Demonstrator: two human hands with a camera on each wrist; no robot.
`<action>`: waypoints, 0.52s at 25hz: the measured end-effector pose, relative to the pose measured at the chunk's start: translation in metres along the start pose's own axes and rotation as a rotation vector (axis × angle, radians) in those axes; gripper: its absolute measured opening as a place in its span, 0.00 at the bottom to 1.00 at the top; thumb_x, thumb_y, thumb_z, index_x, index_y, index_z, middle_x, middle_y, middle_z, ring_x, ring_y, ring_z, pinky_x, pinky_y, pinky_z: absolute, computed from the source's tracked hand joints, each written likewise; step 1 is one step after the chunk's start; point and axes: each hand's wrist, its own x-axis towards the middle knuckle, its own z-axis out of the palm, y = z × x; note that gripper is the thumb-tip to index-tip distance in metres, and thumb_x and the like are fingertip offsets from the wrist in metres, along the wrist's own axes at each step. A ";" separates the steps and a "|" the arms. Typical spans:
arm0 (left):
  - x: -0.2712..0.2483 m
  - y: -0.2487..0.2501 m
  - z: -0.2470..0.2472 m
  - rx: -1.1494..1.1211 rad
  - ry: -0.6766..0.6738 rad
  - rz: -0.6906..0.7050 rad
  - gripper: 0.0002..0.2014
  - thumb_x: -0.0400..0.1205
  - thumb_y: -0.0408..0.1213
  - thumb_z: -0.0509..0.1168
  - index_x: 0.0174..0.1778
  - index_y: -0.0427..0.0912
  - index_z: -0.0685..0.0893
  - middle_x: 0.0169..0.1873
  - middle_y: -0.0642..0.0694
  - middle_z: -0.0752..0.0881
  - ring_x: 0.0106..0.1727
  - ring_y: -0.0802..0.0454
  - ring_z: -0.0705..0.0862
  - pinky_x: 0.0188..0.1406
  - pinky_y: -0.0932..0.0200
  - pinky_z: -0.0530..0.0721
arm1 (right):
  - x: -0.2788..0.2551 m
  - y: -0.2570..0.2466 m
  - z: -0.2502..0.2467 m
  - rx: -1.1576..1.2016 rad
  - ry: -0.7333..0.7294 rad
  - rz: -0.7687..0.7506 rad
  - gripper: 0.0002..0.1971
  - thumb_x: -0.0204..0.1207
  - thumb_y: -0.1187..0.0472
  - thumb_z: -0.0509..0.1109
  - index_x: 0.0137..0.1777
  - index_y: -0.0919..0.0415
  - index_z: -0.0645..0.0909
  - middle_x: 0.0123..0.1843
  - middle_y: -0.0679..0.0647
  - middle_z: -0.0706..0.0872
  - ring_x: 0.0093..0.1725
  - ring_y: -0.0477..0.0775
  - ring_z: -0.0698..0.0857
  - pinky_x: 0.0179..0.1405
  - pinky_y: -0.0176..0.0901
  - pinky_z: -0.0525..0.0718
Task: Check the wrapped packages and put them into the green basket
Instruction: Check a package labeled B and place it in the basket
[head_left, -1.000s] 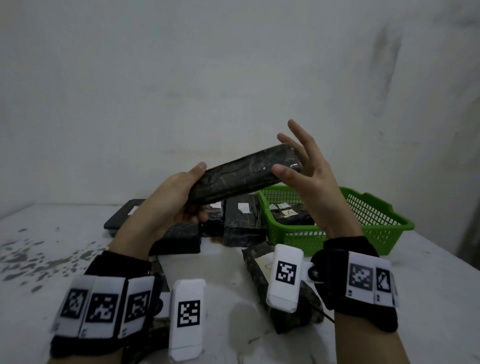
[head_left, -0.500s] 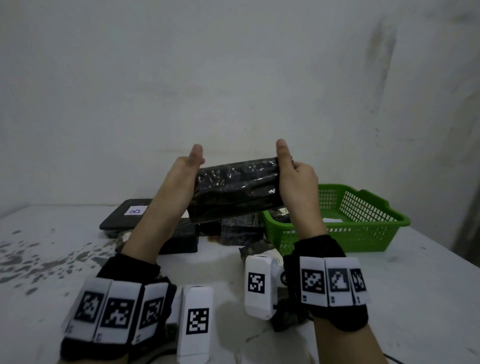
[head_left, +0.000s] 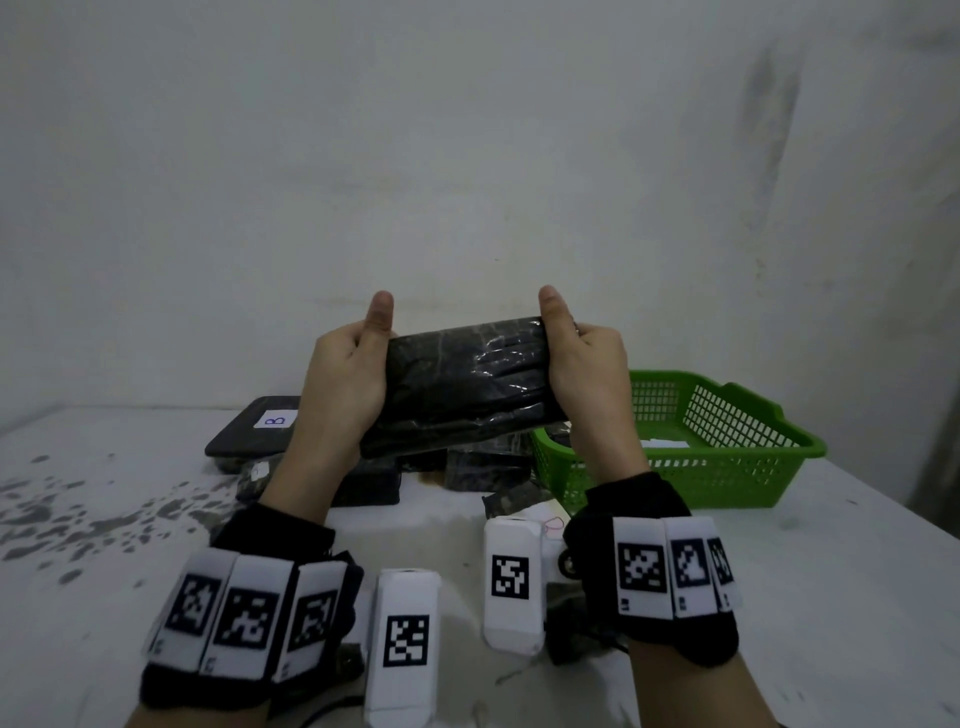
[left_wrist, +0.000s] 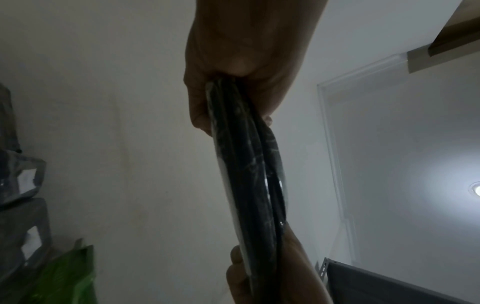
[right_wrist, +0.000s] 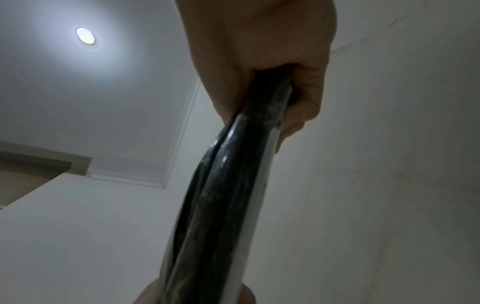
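I hold a dark package (head_left: 462, 387) wrapped in shiny clear film upright in front of me, above the table. My left hand (head_left: 350, 374) grips its left end and my right hand (head_left: 582, 364) grips its right end, thumbs up on the near face. The left wrist view shows the package (left_wrist: 249, 174) edge-on, held at both ends, and so does the right wrist view of the package (right_wrist: 231, 185). The green basket (head_left: 737, 462) stands on the table at the right, behind my right hand. It holds something dark with a white label.
Several more dark wrapped packages (head_left: 467, 467) lie on the white table (head_left: 831, 597) under my hands. One flat dark package (head_left: 254, 431) with a white label "B" lies at the left back. Dark speckles mark the table at the left. A pale wall stands close behind.
My right hand, open beside the tilted package a second ago, has closed on its right end. Both hands have turned the package to face me.
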 end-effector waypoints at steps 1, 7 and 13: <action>-0.002 0.001 0.002 -0.028 0.005 -0.008 0.23 0.83 0.58 0.49 0.41 0.41 0.77 0.37 0.41 0.73 0.39 0.50 0.72 0.33 0.58 0.69 | 0.000 0.000 -0.001 0.008 0.007 -0.010 0.27 0.78 0.41 0.62 0.26 0.62 0.69 0.28 0.61 0.72 0.31 0.56 0.73 0.33 0.50 0.74; -0.003 0.001 0.007 -0.175 -0.047 0.032 0.41 0.70 0.73 0.51 0.55 0.35 0.80 0.50 0.37 0.86 0.54 0.41 0.85 0.58 0.44 0.82 | -0.004 -0.005 -0.007 0.084 0.156 -0.017 0.25 0.82 0.46 0.58 0.25 0.56 0.61 0.23 0.48 0.64 0.25 0.47 0.63 0.26 0.43 0.61; -0.008 0.003 0.008 -0.075 -0.098 0.017 0.26 0.80 0.60 0.52 0.40 0.40 0.82 0.38 0.45 0.85 0.41 0.51 0.84 0.45 0.56 0.81 | 0.000 0.000 -0.011 0.047 0.069 0.068 0.26 0.81 0.44 0.59 0.25 0.58 0.65 0.26 0.55 0.70 0.30 0.54 0.71 0.33 0.46 0.69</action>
